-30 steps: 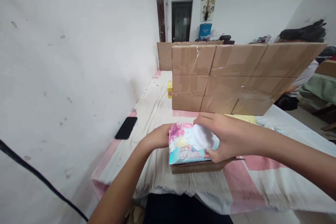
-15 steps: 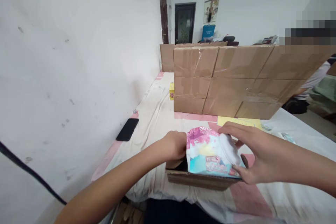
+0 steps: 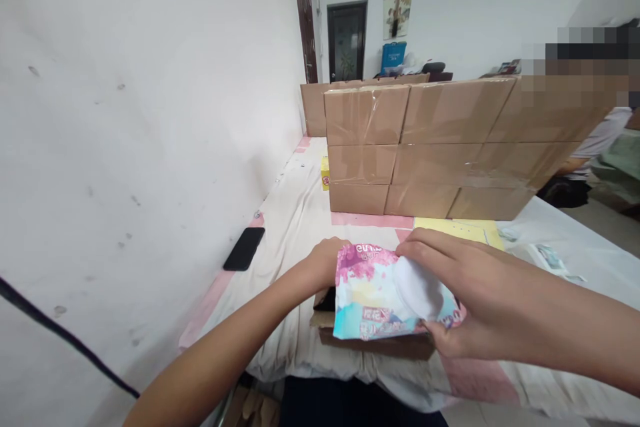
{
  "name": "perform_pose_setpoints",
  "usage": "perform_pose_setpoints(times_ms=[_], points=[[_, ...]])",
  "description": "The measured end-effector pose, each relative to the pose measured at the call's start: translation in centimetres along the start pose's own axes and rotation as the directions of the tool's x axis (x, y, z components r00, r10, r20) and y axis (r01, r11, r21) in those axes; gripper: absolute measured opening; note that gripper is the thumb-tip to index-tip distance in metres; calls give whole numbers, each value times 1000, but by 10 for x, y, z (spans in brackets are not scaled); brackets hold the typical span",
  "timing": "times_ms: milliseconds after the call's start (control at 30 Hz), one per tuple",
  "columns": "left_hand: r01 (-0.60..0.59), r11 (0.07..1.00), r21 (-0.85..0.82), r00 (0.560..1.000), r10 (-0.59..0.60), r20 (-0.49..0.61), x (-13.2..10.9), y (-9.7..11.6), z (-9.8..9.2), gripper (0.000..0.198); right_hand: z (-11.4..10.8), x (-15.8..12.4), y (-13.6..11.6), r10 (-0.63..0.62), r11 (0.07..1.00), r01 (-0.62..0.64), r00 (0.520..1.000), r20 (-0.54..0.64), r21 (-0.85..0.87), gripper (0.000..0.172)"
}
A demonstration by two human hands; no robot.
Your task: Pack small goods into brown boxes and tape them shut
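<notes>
A pack of wet wipes (image 3: 367, 290), pink, white and light blue with a white plastic lid, is tilted over an open cardboard box (image 3: 375, 343). My right hand (image 3: 445, 287) grips the pack from its right side, thumb at the lower edge and fingers at the top. Behind the pack's upper left corner is my left hand (image 3: 327, 260), its fingers hidden, so whether it holds the pack or the box cannot be made out. The pack covers most of the box's opening.
Taped cardboard boxes (image 3: 435, 147) stand stacked across the bed-like surface (image 3: 290, 227). A black phone (image 3: 244, 248) lies beside the white wall (image 3: 150, 113). A small yellow box (image 3: 325, 173) is left of the stack. Another person's sleeve (image 3: 613, 130) shows at the far right.
The wipes pack has shifted left and towards me in my right hand, covering more of the box's near edge. My left hand has moved slightly left and up.
</notes>
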State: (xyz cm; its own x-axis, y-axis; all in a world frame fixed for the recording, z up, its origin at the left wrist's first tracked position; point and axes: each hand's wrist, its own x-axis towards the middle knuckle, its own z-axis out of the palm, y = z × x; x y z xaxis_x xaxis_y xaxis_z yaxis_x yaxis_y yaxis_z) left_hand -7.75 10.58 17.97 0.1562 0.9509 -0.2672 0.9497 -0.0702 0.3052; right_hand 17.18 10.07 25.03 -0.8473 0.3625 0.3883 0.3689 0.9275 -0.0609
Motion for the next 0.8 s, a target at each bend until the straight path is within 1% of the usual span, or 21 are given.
perform_pose_setpoints(times_ms=[67, 133, 200, 300, 367, 433, 533, 567, 667, 733, 800], points=[[8, 998, -62, 1000, -8, 0, 3, -3, -6, 33, -1, 4, -7, -23, 999, 25, 997, 71, -25, 45], [-13, 990, -139, 1000, 12, -3, 4, -8, -10, 37, -2, 10, -14, -18, 1000, 22, 988, 152, -23, 41], [-65, 976, -209, 998, 64, -9, 3, -13, -12, 35, 0, 18, -18, 23, 1000, -19, 969, 247, -18, 34], [-156, 941, -299, 987, 156, -23, 0, -19, -13, 26, 8, 32, -20, 117, 993, -100, 919, 377, -66, 29], [-185, 918, -351, 982, 186, -33, -2, -24, -14, 23, 14, 41, -19, 150, 988, -123, 894, 421, -90, 31], [-189, 899, -395, 981, 188, -41, -2, -30, -14, 22, 19, 47, -18, 166, 986, -136, 879, 447, -98, 34], [-174, 871, -460, 984, 174, -43, -1, -37, -14, 9, 21, 51, -18, 205, 979, -175, 852, 482, -107, 40], [-162, 862, -481, 986, 163, -39, 0, -39, -13, 8, 23, 52, -18, 221, 975, -189, 837, 500, -115, 42], [-121, 841, -527, 992, 123, -32, 0, -45, -9, 15, 32, 54, -16, 259, 966, -218, 775, 576, -141, 48], [-114, 830, -547, 993, 114, -33, 0, -49, -6, 21, 44, 59, -15, 243, 969, -204, 723, 647, -136, 49], [-119, 821, -559, 992, 121, -33, -1, -52, -2, 27, 57, 66, -14, 206, 978, -171, 659, 723, -122, 45]])
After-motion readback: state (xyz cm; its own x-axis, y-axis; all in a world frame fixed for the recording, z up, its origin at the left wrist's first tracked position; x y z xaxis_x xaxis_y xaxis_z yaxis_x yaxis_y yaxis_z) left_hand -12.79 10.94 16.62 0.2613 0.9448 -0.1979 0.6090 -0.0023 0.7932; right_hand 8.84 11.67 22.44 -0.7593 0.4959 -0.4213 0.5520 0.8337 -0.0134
